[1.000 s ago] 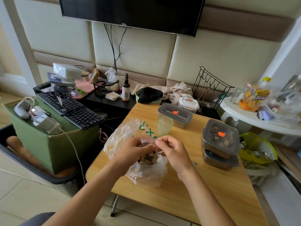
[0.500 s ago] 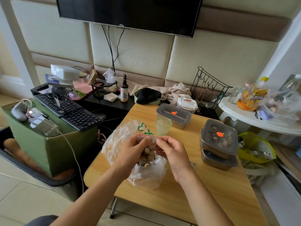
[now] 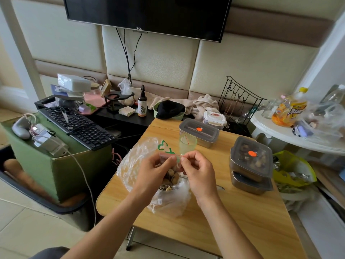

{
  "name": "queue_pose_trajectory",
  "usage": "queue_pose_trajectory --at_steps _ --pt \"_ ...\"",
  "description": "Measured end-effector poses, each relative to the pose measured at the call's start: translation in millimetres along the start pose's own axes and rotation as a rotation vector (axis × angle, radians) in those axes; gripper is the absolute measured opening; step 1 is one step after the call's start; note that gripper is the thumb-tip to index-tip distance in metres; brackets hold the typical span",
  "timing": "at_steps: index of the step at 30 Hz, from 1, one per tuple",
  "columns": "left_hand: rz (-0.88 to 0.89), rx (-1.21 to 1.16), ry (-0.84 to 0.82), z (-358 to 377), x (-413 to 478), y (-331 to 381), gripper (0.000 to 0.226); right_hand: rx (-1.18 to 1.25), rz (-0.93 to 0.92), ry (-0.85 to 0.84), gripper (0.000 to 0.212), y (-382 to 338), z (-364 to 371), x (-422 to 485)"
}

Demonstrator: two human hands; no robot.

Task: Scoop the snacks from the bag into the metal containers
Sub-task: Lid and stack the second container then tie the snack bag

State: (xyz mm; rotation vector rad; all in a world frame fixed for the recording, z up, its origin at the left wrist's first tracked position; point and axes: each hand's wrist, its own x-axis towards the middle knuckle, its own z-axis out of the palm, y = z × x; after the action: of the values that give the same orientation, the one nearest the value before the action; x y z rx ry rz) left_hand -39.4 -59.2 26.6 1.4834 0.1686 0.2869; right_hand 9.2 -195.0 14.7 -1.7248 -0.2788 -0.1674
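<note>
Two hands meet at the centre of the frame: the left hand (image 3: 155, 169) and the right hand (image 3: 197, 171). There are three lidded metal containers: a single container (image 3: 198, 132) just above centre, and right of centre a stack of two, the top container (image 3: 251, 159) on the bottom container (image 3: 251, 185). Two see-through bags: a big bag (image 3: 136, 156) and a small bag (image 3: 171, 174) of snacks. One green cup (image 3: 187, 144). One white plastic box (image 3: 214, 117). Two tables: a wooden table (image 3: 242, 221) and a round white table (image 3: 280, 135) at the right edge. Two bottles: a dark bottle (image 3: 142, 103) and a yellow bottle (image 3: 289, 109). One keyboard (image 3: 80, 126) at left, one television (image 3: 149, 14) at the top.
</note>
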Motion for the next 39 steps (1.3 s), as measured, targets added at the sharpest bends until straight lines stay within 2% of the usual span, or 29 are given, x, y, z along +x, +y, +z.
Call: queue_pose_trajectory --at_steps 5,12,24,28,35,39 --pt "-0.051 -0.054 -0.027 -1.1 0.6 -0.6 0.012 -0.031 -0.057 -0.019 0.015 -1.9 0.6 -1.4" --pt "-0.053 -0.14 -0.051 -0.2 -1.8 5.0 0.013 0.082 0.023 -0.1 0.01 -4.4 2.9 -3.9" --pt "-0.022 -0.16 -0.028 -0.3 -2.7 2.2 0.011 0.056 0.022 -0.045 0.011 -2.6 4.3 -0.6" --pt "-0.009 -0.173 -0.002 0.3 -1.4 1.4 0.013 0.076 0.038 -0.091 0.022 -4.5 3.2 -0.8" --pt "-0.033 -0.107 0.033 -2.3 3.7 -6.9 0.011 0.039 -0.012 -0.06 0.012 -5.1 -0.6 0.2" --pt "-0.058 -0.175 0.051 -4.0 4.8 -6.0 0.016 0.027 -0.012 -0.042 0.018 -6.2 -3.0 0.4"
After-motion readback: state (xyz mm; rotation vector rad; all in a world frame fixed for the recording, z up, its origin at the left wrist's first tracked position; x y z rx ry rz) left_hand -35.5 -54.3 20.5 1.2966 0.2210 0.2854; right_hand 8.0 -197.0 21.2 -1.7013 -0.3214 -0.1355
